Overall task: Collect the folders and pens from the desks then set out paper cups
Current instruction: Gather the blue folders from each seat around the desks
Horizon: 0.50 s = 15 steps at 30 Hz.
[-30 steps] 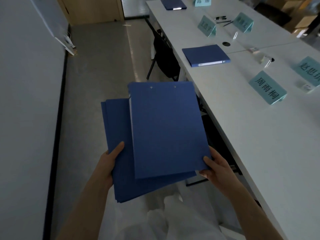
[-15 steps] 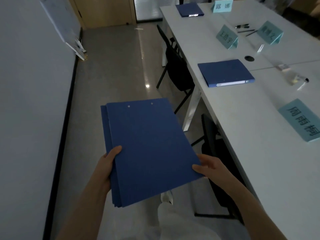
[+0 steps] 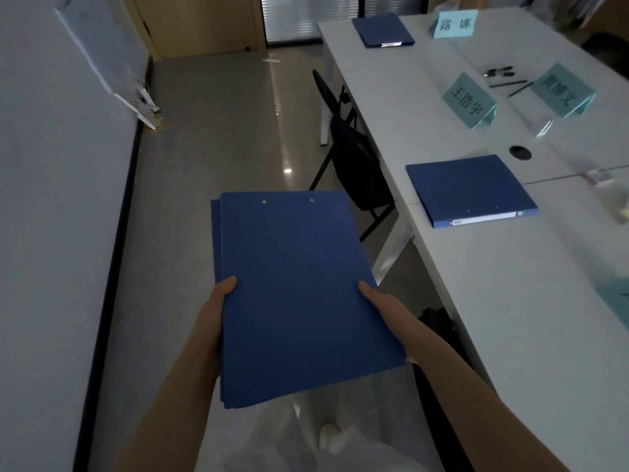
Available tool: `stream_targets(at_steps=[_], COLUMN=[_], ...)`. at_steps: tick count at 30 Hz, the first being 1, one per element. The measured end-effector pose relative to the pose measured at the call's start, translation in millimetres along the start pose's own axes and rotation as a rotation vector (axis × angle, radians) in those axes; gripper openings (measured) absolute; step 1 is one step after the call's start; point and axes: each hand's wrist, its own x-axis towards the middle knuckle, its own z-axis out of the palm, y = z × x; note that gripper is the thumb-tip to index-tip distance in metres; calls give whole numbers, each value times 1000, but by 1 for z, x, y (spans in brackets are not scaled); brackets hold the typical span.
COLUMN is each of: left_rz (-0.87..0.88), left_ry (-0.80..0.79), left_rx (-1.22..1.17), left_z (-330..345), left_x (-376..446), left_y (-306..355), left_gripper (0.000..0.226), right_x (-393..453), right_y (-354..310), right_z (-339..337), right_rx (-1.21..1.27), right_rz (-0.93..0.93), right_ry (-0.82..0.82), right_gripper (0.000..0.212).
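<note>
The left hand (image 3: 212, 315) and right hand (image 3: 384, 306) each grip a side edge of a stack of blue folders (image 3: 299, 287), thumbs on top and the other fingers hidden beneath, holding it level over the floor beside the table (image 3: 510, 301). The next folder (image 3: 471, 190) lies flat near the table's near edge, another folder (image 3: 383, 30) sits at the far end, and pens (image 3: 503, 78) lie between the name cards (image 3: 469, 100). It seems wise to shift the stack onto one hand, keeping it square, before reaching. A black chair (image 3: 354, 158) stands against the table edge; the aisle between wall and table gives walking room.
</note>
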Motion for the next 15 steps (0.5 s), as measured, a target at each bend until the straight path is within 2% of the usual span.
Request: stream_targets(at_steps=[3,5,7,11,15], left_rz=[22,41,45,8,-3], left_ry=[-36,-55,-101,-242,-280], left_rx=[34,75,119,194,267], left_z=[6,8,9,27,65], left_x=[41,67,94,143,187], left_y=[39,69,103,164,199], left_gripper=[50,45,40,41,59], right_x=[41,62,80,112,136], right_y=[-25,-44,-68,-112,-141], right_z=[8,13,20,27,16], right_rx=[-26,1,7,-84,-7], right_rz=[-28,-62,-107,-188,-160], right_ry=[85,131,186,344,430], right_gripper=[87,96,92,61,54])
